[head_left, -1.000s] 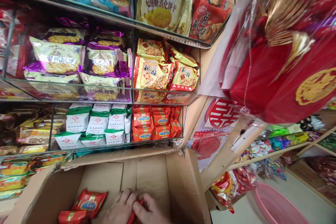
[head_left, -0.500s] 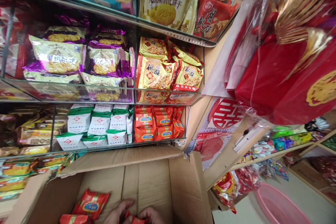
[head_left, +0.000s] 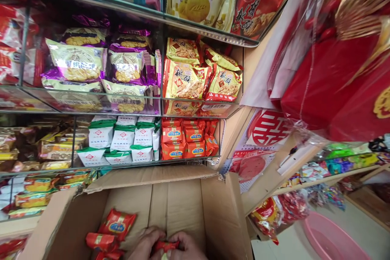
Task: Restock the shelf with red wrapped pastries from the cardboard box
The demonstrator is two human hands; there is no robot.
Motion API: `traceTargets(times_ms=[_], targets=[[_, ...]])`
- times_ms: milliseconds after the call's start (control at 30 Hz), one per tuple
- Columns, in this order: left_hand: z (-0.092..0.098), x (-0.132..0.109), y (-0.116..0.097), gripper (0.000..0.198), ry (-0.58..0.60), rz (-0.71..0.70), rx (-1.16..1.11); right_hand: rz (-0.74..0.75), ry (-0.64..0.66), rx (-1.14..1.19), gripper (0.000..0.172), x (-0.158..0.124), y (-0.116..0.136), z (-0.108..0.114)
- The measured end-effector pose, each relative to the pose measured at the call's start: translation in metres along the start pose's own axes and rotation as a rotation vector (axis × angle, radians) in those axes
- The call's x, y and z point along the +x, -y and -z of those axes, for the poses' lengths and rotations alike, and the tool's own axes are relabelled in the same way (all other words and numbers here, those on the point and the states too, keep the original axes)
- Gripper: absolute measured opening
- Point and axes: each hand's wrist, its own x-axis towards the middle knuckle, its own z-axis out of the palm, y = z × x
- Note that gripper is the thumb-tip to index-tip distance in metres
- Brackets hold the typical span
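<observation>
Both my hands are down inside an open cardboard box at the bottom of the view. My left hand and my right hand are closed together on one red snack packet held between them. To their left in the box lie more red packets with a blue and gold label. The lower parts of both hands are cut off by the frame edge.
Glass shelves stand behind the box, with matching orange-red packets, green-and-white packs, purple biscuit bags and yellow-red bags. Red gift bags hang at the right. A pink basin sits on the floor.
The view has shifted slightly left and down. My hands stay together in the box, now pinching the red packet more visibly between them.
</observation>
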Motion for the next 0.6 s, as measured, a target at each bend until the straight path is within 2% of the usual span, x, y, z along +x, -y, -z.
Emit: traceTargets(times_ms=[133,233,300,433,600], targets=[[0.013,0.004,-0.01,0.037,0.015,0.077,-0.189,0.073,-0.004,0.054,0.048,-0.019,0.044,-0.005],[0.025,0.008,-0.026,0.04,0.076,0.08,-0.521,0.141,0.01,0.068,0.052,-0.033,0.076,-0.005],[0.031,0.01,-0.038,0.043,0.073,0.066,-0.686,0.194,-0.003,0.101,0.056,-0.039,0.092,-0.004],[0.038,0.011,-0.061,0.051,-0.019,0.072,-0.809,0.278,-0.005,0.167,0.047,-0.049,0.115,-0.003],[0.047,0.007,-0.087,0.038,-0.009,0.085,-0.884,0.348,-0.137,0.119,0.037,-0.061,0.136,-0.01]])
